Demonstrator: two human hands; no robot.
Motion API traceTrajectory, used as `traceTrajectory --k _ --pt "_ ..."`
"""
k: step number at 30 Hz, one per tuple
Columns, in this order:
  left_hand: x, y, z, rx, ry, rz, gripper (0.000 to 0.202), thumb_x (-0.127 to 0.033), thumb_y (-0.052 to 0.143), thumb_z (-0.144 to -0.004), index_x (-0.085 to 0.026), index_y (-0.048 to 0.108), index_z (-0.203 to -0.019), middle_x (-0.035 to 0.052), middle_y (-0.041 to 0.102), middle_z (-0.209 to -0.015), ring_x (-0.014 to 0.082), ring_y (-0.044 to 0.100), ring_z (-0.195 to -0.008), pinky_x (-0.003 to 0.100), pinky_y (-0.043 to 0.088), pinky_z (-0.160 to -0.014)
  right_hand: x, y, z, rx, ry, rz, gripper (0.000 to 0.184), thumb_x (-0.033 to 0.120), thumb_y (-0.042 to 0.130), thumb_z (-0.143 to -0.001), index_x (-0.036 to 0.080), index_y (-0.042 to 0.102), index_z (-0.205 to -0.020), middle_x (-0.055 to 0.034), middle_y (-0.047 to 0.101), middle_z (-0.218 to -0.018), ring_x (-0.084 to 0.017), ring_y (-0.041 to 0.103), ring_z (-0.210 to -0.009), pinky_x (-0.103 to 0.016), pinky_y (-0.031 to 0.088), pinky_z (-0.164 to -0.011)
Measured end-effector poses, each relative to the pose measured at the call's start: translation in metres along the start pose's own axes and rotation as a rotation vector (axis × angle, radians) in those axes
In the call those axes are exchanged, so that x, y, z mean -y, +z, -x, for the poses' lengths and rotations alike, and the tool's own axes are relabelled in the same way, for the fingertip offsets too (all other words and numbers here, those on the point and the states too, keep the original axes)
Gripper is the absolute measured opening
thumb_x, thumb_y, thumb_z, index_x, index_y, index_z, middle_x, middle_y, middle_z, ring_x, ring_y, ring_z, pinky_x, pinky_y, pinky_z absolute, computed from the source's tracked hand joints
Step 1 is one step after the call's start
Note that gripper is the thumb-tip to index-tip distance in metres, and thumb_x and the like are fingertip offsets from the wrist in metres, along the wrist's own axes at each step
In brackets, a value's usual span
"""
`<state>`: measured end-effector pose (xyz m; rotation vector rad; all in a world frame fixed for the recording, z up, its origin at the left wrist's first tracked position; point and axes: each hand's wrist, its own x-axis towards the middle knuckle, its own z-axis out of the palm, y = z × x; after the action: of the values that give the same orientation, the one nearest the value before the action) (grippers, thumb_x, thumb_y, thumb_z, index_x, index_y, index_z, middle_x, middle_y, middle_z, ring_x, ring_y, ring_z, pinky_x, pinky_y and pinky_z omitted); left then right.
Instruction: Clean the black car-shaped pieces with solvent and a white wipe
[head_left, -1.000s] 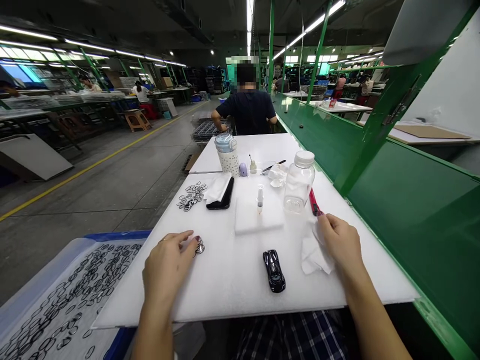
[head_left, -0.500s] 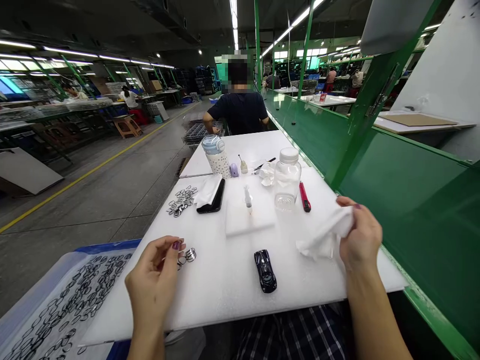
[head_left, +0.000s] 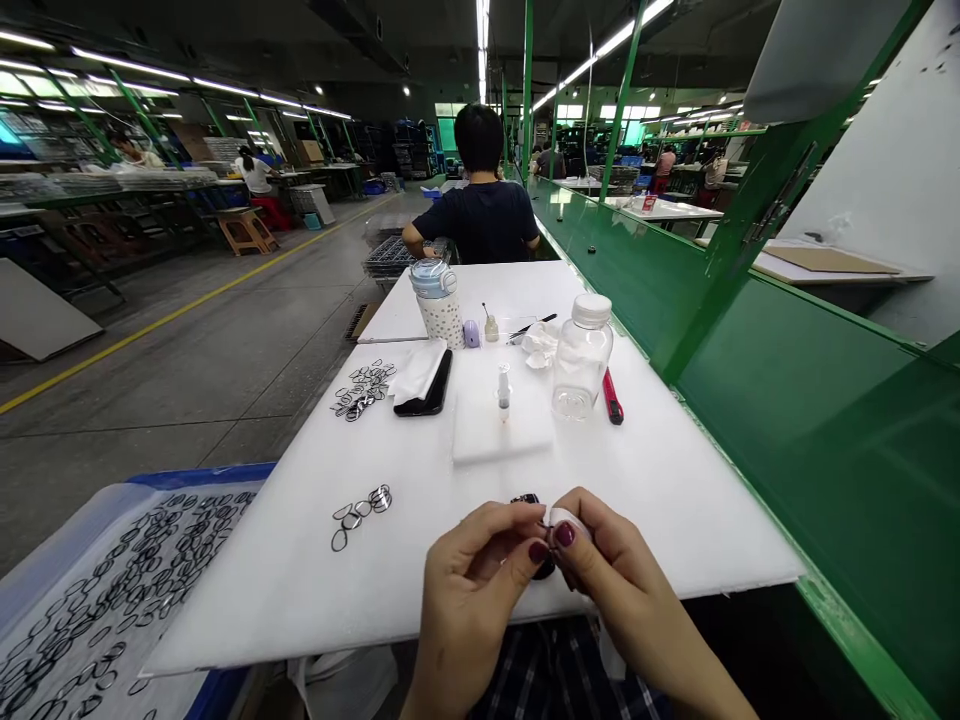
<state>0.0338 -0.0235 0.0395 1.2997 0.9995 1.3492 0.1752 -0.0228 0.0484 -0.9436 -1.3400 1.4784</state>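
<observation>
A small dark piece (head_left: pixel 547 526), mostly hidden, sits between the nearly closed fingertips of the left hand (head_left: pixel 480 570) and right hand (head_left: pixel 624 570), the latter also gripping white cloth (head_left: pixel 568 518). Work on it seems under way; loose rings (head_left: pixel 363 507) left of the hands apparently remain.

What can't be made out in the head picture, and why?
Head view:
- Black toy car: mostly behind left hand and right hand.
- White cloth: largely covered by right hand.
- Left hand's contents: covered at the fingertips.
- Blue-rimmed tray: cut by left edge.
- Syringe markings: too small.
</observation>
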Motion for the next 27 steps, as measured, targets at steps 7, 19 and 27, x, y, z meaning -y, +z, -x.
traceTrajectory --k 7,19,27 --pt "0.023 0.002 0.002 0.042 -0.01 0.282 0.013 -0.024 0.067 -0.085 -0.024 0.075 -0.095 0.0014 0.057 -0.095 0.0114 0.058 -0.089 0.017 0.05 -0.079 -0.011 0.005 -0.002 -0.003 0.149 -0.208 0.035 0.048 0.055 -0.091 0.016 0.049 -0.078 0.007 0.032 -0.062 -0.005 0.022 -0.053 -0.018 0.021 -0.048" --pt "0.034 -0.005 0.002 -0.08 -0.328 0.789 0.016 -0.022 0.082 -0.071 -0.017 0.077 -0.086 0.0035 0.074 -0.08 0.0094 0.067 -0.073 0.015 0.054 -0.073 -0.017 0.003 -0.007 -0.348 -0.6 0.535 0.015 0.013 0.059 -0.087 0.019 0.068 -0.097 -0.003 0.063 -0.078 -0.01 0.058 -0.064 -0.02 0.047 -0.056" --pt "0.031 -0.001 0.004 -0.164 -0.339 0.78 0.018 -0.022 0.087 -0.063 -0.018 0.078 -0.078 0.002 0.075 -0.072 0.0085 0.066 -0.066 0.013 0.053 -0.066 -0.001 0.001 -0.006 -0.115 -0.749 0.905 0.019 0.011 0.055 -0.085 0.015 0.066 -0.1 -0.0063 0.055 -0.082 -0.01 0.05 -0.06 -0.023 0.044 -0.051"
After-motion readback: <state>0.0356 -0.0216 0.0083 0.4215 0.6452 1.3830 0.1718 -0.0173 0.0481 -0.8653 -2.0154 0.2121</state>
